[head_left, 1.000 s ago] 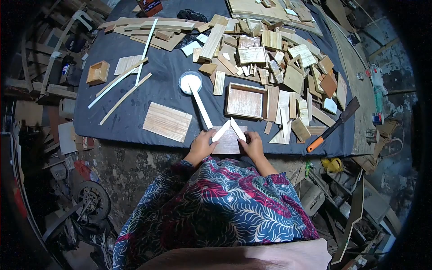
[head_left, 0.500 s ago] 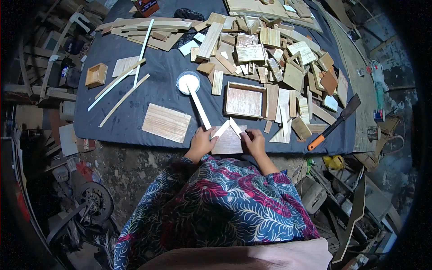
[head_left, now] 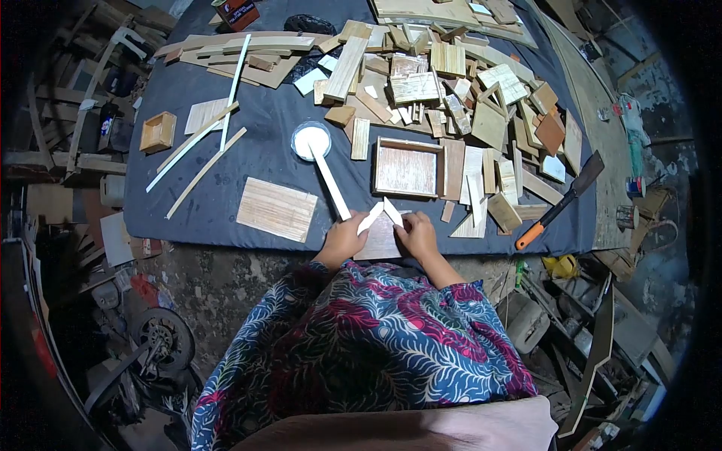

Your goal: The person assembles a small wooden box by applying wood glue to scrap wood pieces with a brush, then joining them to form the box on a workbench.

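Observation:
Close to the table's front edge lies a small rectangular wooden board (head_left: pixel 377 245), partly covered by my hands. Two short pale wooden strips rest on it, their upper ends almost meeting in an upside-down V. My left hand (head_left: pixel 344 240) is closed on the left wooden strip (head_left: pixel 371 216). On the other side, my right hand (head_left: pixel 418 236) pinches the right wooden strip (head_left: pixel 392 212). A long white stick (head_left: pixel 329 180) slopes from a round tub of white paste (head_left: pixel 307 140) down to my left fingers. Just beyond the board stands a shallow open wooden box (head_left: pixel 408 168).
A larger flat board (head_left: pixel 277 210) lies left, near thin strips (head_left: pixel 207 173) and a small wooden box (head_left: pixel 158 132). A heap of wood offcuts (head_left: pixel 449 60) covers the back right. A large blade with an orange handle (head_left: pixel 531 236) lies at the right edge of the dark cloth (head_left: pixel 180 225).
My right hand has moved left and slightly up along its strip, showing more of the board's right side less covered. My left hand has shifted slightly right, with its strip's tip nearer the other.

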### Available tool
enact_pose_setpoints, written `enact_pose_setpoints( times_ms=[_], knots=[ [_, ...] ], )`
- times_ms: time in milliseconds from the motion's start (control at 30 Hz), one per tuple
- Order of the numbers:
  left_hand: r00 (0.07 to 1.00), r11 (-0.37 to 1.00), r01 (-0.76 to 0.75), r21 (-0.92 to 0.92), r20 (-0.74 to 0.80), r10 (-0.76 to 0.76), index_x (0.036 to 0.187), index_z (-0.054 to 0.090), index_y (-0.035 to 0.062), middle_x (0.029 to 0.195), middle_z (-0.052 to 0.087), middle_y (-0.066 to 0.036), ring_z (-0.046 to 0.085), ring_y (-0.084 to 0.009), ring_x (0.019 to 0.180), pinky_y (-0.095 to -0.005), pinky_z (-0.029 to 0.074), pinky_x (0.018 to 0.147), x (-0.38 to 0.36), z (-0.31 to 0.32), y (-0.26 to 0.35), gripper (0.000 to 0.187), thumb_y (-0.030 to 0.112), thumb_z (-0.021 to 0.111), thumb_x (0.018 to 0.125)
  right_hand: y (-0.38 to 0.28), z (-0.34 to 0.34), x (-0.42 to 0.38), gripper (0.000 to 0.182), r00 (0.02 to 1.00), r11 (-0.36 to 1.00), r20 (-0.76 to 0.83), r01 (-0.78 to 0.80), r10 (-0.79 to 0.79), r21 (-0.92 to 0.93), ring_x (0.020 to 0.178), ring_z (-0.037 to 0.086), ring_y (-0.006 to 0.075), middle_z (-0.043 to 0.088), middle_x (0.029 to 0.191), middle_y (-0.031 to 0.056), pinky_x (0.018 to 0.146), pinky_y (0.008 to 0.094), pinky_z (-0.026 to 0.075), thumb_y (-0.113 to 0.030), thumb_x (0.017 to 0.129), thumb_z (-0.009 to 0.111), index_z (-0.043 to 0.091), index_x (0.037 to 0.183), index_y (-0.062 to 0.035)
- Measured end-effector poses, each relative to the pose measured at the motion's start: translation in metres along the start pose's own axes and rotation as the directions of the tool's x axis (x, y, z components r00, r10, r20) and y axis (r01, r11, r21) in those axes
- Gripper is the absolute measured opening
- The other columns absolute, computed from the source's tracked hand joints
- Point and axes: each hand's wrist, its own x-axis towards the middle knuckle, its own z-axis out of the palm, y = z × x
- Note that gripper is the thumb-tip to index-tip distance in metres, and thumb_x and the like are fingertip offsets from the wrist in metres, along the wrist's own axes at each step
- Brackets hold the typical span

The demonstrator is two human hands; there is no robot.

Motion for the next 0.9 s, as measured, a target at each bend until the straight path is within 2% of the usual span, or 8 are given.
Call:
enact_pose_setpoints(
  times_ms=[133, 233, 300, 433, 500, 633, 733, 900],
  knots=[
    [1.000, 1.000, 0.017, -0.005, -0.004, -0.017, 0.107, 0.052, 0.0089, 0.097, 0.053, -0.013, 0.053, -0.0365, 0.085, -0.0417, 0.044, 0.073, 0.000, 0.002, -0.001, 0.034, 0.016, 0.057, 0.075, -0.001, 0.000, -0.001, 0.022, 1.000, 1.000, -0.003, 0.008, -0.009, -0.019, 0.080, 0.052, 0.0323, 0.055, 0.079, 0.0145, 0.069, 0.0400, 0.043, -0.019, 0.067, 0.066, 0.063, 0.083, -0.0043],
    [1.000, 1.000, 0.000, -0.006, -0.017, 0.000, 0.106, 0.053, 0.0084, 0.097, 0.053, -0.013, 0.053, -0.0360, 0.085, -0.0412, 0.044, 0.073, 0.000, 0.005, -0.005, 0.033, 0.016, 0.057, 0.075, -0.001, 0.000, 0.000, 0.023, 0.997, 0.989, -0.001, 0.082, -0.083, -0.120, 0.080, 0.052, 0.0312, 0.055, 0.079, 0.0136, 0.068, 0.0397, 0.043, -0.021, 0.068, 0.065, 0.063, 0.084, -0.0048],
    [0.999, 1.000, -0.018, 0.004, -0.028, 0.018, 0.107, 0.054, 0.0085, 0.097, 0.053, -0.013, 0.054, -0.0356, 0.084, -0.0409, 0.044, 0.072, 0.000, 0.007, -0.006, 0.032, 0.017, 0.057, 0.076, -0.004, -0.001, 0.001, 0.021, 0.989, 0.953, 0.033, 0.151, -0.147, -0.264, 0.079, 0.053, 0.0308, 0.055, 0.078, 0.0140, 0.069, 0.0387, 0.043, -0.022, 0.070, 0.064, 0.062, 0.080, -0.0041],
    [0.999, 1.000, -0.013, -0.005, -0.033, 0.013, 0.106, 0.054, 0.0074, 0.098, 0.053, -0.013, 0.054, -0.0355, 0.085, -0.0403, 0.044, 0.073, 0.000, 0.008, -0.007, 0.032, 0.016, 0.057, 0.075, -0.004, -0.001, 0.003, 0.020, 0.987, 0.949, 0.042, 0.162, -0.156, -0.270, 0.078, 0.054, 0.0315, 0.055, 0.077, 0.0152, 0.068, 0.0395, 0.043, -0.021, 0.069, 0.063, 0.062, 0.079, -0.0035],
    [0.999, 0.999, -0.023, -0.023, -0.046, 0.022, 0.105, 0.054, 0.0072, 0.098, 0.053, -0.013, 0.054, -0.0355, 0.085, -0.0404, 0.045, 0.073, 0.001, 0.005, -0.006, 0.032, 0.015, 0.057, 0.075, -0.004, -0.005, 0.001, 0.018, 0.994, 0.974, 0.061, 0.106, -0.096, -0.199, 0.079, 0.053, 0.0298, 0.055, 0.076, 0.0125, 0.068, 0.0397, 0.042, -0.021, 0.069, 0.063, 0.061, 0.073, -0.0036],
    [0.999, 0.999, -0.018, -0.029, -0.034, 0.017, 0.105, 0.054, 0.0072, 0.095, 0.055, -0.016, 0.054, -0.0366, 0.083, -0.0411, 0.045, 0.072, -0.004, 0.004, -0.008, 0.032, 0.014, 0.057, 0.073, 0.001, -0.002, -0.004, 0.018, 0.996, 0.983, 0.033, 0.091, -0.087, -0.158, 0.078, 0.053, 0.0308, 0.055, 0.077, 0.0132, 0.067, 0.0401, 0.042, -0.020, 0.068, 0.063, 0.060, 0.071, -0.0031],
    [0.999, 1.000, -0.008, -0.022, -0.033, 0.008, 0.105, 0.053, 0.0072, 0.095, 0.056, -0.016, 0.054, -0.0371, 0.083, -0.0414, 0.044, 0.073, -0.006, 0.004, -0.010, 0.033, 0.014, 0.057, 0.073, 0.000, -0.003, -0.005, 0.020, 0.995, 0.981, 0.038, 0.094, -0.089, -0.171, 0.078, 0.053, 0.0316, 0.054, 0.078, 0.0139, 0.067, 0.0402, 0.043, -0.020, 0.068, 0.064, 0.060, 0.077, -0.0028],
    [1.000, 1.000, -0.002, -0.031, -0.030, 0.001, 0.105, 0.053, 0.0074, 0.096, 0.056, -0.016, 0.053, -0.0368, 0.087, -0.0413, 0.044, 0.075, -0.007, 0.003, -0.010, 0.033, 0.014, 0.057, 0.073, 0.000, -0.002, -0.007, 0.030, 0.989, 0.974, -0.036, 0.137, -0.146, -0.179, 0.079, 0.053, 0.0301, 0.053, 0.079, 0.0127, 0.068, 0.0392, 0.042, -0.019, 0.071, 0.062, 0.058, 0.097, -0.0051]
  ],
)
